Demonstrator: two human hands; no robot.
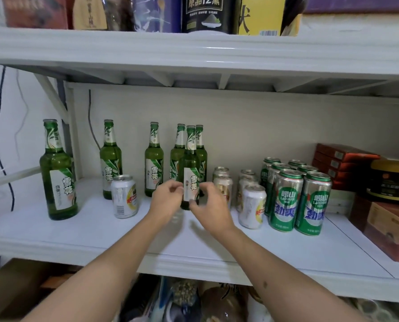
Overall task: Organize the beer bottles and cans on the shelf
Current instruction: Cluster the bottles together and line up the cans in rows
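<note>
Currently: green glass beer bottle with white label (190, 168), upright on white shelf (101, 231), between curled fingers of left hand (164, 197) and right hand (209, 203); contact blurred, grip uncertain. Two matching bottles directly behind fingertips, presumably forming a cluster.

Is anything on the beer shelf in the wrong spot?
Yes. One small silver can stands alone among the green bottles on the left, away from the other silver cans grouped on the right. Nothing looks spilled or tipped over.
</note>
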